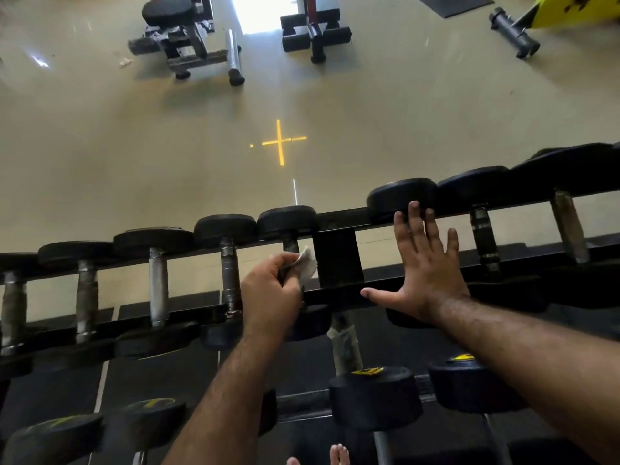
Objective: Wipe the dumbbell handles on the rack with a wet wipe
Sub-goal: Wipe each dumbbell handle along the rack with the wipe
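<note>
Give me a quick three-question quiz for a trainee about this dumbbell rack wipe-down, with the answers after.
1. True or false: the left hand holds the wipe at a dumbbell handle.
2. Which is the right hand doing? A) gripping a handle B) lying open with fingers spread over the rack C) holding a second wipe
3. Fill in: the handle being wiped sits just left of the rack's black ____.

Key: 1 true; 2 B; 3 bracket.
</note>
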`<state>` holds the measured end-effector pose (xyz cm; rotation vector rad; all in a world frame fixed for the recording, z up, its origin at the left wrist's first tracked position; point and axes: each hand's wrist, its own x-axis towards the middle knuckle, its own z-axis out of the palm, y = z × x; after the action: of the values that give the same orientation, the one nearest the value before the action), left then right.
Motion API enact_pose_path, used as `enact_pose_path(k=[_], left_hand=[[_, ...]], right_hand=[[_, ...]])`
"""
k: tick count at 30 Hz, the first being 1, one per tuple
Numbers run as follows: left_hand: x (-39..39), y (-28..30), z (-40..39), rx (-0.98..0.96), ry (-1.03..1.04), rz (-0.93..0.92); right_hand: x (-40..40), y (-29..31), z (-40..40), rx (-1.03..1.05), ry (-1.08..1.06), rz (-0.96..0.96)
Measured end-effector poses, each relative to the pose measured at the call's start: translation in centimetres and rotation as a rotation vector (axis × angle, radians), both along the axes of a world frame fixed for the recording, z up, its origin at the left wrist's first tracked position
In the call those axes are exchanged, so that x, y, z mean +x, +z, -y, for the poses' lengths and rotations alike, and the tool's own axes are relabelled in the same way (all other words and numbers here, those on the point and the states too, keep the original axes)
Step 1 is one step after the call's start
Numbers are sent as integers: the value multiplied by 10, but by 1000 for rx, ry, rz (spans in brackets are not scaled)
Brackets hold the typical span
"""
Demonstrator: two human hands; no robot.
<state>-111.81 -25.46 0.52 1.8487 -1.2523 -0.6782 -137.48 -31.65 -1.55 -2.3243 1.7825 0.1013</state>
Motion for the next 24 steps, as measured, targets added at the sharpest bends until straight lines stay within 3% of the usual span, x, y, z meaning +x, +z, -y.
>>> enact_pose_path(k=[10,13,17,22,24], left_hand=[[21,-11,41,-320,-111,601],[23,-28,52,-347,-171,699],[44,-44,45,-474,-445,809],[47,-44,59,-286,-527,1031],[47,-44,59,-237,-665,1076]], right_hand=[[0,-2,-1,-10,2,1],[1,-1,-2,-8,4,14],[2,-1,-2,-12,1,19],[1,-1,-2,-1,-9,-9],[2,-1,-1,-5,-10,-17]])
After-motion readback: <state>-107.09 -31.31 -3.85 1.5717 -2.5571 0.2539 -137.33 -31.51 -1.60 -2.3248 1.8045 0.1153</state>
